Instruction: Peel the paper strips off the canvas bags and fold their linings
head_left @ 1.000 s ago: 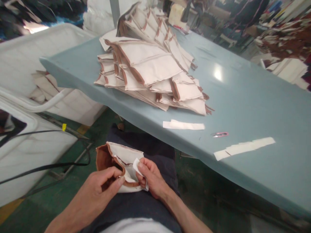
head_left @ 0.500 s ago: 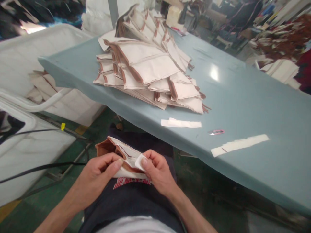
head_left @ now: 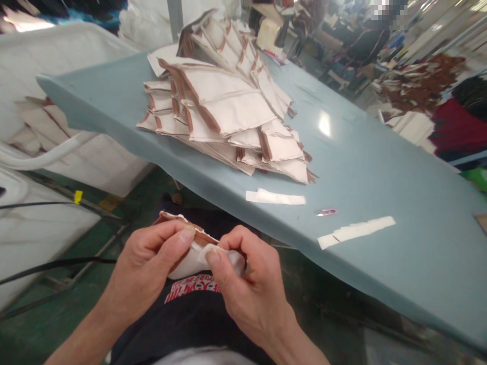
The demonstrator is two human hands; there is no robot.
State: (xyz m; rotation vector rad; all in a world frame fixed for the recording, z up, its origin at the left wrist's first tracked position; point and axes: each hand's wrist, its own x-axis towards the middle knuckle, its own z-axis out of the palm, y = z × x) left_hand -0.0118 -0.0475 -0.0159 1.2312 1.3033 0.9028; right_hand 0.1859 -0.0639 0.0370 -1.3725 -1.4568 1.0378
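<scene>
Over my lap I hold a cream fabric piece with brown edging (head_left: pixel 183 267), folded and bunched between both hands. My left hand (head_left: pixel 150 261) is closed, thumb and forefinger pinching its brown and cream edge. My right hand (head_left: pixel 253 276) is closed at the right end, its thumb pressing a small white piece (head_left: pixel 205 252) against the fabric; whether that is paper or cloth I cannot tell. The fingers partly hide the fabric. On the table beyond lies a large pile of similar cream pieces with brown edges (head_left: pixel 232 109).
The blue-green table (head_left: pixel 365 172) slants across in front of me. On it lie two rows of white strips (head_left: pixel 276 197) and pink-handled thread snips (head_left: pixel 326 212). White bins (head_left: pixel 114 165) stand at left, near a black cable (head_left: pixel 57 268). More fabric heaps (head_left: pixel 422 83) are at far right.
The fabric has been turned and folded over, so its open brown inside no longer shows. My right hand has come further over it with the white piece. The view has shifted slightly.
</scene>
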